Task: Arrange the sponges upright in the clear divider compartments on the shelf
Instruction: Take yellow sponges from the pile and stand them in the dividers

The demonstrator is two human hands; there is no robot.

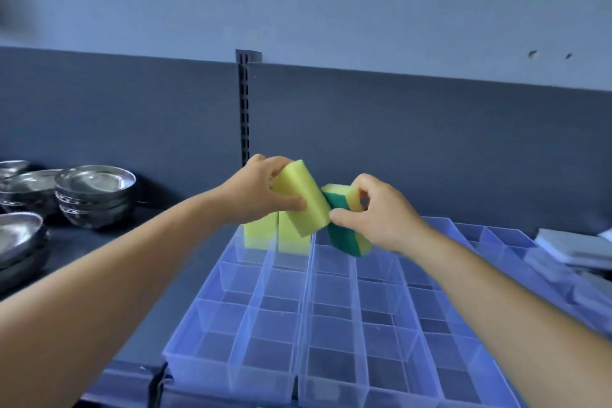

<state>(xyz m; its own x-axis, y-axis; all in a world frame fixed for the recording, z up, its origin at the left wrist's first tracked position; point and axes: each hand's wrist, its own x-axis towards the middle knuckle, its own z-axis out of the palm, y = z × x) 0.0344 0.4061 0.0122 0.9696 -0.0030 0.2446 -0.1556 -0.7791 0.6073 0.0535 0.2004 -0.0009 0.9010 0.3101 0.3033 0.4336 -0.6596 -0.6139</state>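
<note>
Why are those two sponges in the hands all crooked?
Both are held tilted above the clear plastic divider tray, not yet slotted. The left hand grips a yellow sponge; the right hand a yellow-and-green sponge. Two sponges stand upright.

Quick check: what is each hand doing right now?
Left hand: grips a yellow sponge.
Right hand: grips a green-and-yellow sponge.

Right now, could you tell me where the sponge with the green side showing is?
In the head view it is mid-frame, tilted in the right hand, above the divider tray's back row: green sponge.
</note>
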